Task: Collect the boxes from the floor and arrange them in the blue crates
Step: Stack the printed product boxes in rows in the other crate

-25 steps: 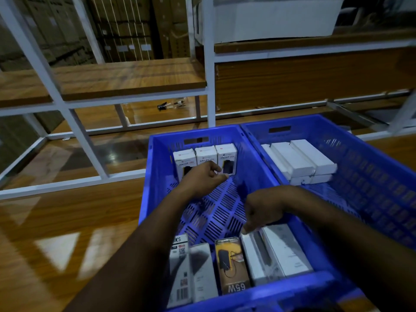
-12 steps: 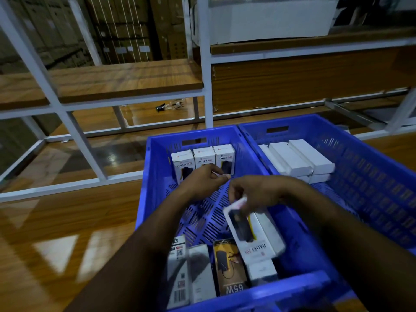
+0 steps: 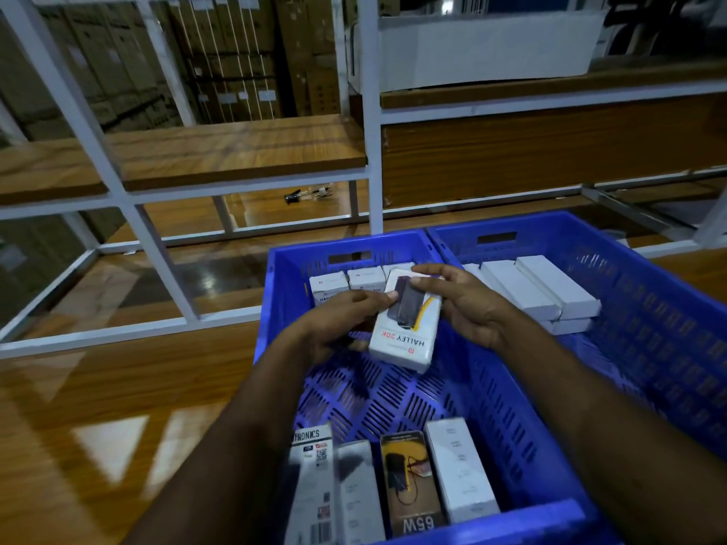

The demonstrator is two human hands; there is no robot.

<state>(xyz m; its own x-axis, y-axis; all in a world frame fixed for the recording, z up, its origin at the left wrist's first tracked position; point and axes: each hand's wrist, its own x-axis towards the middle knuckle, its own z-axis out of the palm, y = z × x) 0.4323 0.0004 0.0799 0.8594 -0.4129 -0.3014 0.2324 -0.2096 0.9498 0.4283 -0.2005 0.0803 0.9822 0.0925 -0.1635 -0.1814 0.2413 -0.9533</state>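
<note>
Head view: both hands, left (image 3: pixel 338 320) and right (image 3: pixel 468 304), grasp a box (image 3: pixel 409 332) over the left crate (image 3: pixel 275 308); rows part-filled, more remain.

White Halley box (image 3: pixel 407 328) tilted above blue crate (image 3: pixel 491 391)
</note>
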